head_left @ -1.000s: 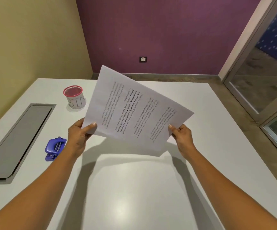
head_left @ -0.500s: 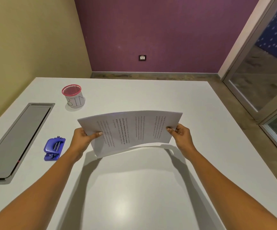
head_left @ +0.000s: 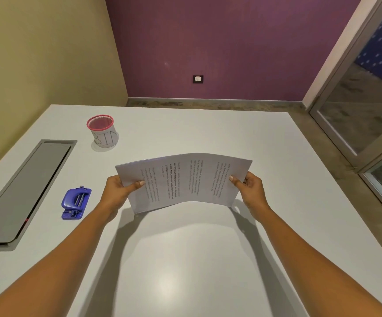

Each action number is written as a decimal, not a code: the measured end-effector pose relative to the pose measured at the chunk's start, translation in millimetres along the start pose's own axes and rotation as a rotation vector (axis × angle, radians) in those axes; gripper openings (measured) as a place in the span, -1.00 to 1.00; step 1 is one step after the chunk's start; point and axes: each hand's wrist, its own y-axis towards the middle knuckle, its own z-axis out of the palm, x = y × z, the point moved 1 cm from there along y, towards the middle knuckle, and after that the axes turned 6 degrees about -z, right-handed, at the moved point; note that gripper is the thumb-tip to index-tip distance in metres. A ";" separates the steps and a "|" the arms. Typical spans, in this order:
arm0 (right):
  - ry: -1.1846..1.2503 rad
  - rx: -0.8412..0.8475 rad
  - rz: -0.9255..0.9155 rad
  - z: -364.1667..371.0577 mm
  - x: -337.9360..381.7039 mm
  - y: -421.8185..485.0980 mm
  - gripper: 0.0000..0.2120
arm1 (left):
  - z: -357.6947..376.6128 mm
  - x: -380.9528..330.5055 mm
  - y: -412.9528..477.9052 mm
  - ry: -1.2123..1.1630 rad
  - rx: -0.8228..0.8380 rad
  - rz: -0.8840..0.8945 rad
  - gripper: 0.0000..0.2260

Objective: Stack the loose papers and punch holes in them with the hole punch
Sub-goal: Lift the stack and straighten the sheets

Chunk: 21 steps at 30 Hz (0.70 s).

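The papers are hiding most fingers of the left hand and right hand, and the print is coming out too small to read. Both forearms are getting cut off at the bottom edge, and the grey panel is running off the left.

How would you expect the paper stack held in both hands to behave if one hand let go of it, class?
The paper stack already bows upward in the middle between the left hand and right hand, so it is probably floppy and would droop from one grip. It looks thin, so likely light. The sheets seem unbound, so they might fan apart or slide.
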 end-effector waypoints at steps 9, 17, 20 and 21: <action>-0.034 0.003 0.013 -2.7 -5.5 -1.6 -0.77 | 4.1 0.5 -5.2 0.013 0.028 -0.034 -0.86; -0.161 -0.222 0.037 -3.1 -14.1 -9.7 -0.70 | 10.9 0.7 -5.4 -0.030 -0.099 -0.075 -0.91; -0.209 -0.236 0.119 4.3 -23.3 -19.9 -0.95 | 14.7 6.0 -6.5 -0.071 -0.194 -0.124 -0.87; -0.223 -0.195 0.176 8.6 -28.3 -23.3 -0.93 | 16.5 8.5 -7.3 -0.099 -0.222 -0.149 -0.85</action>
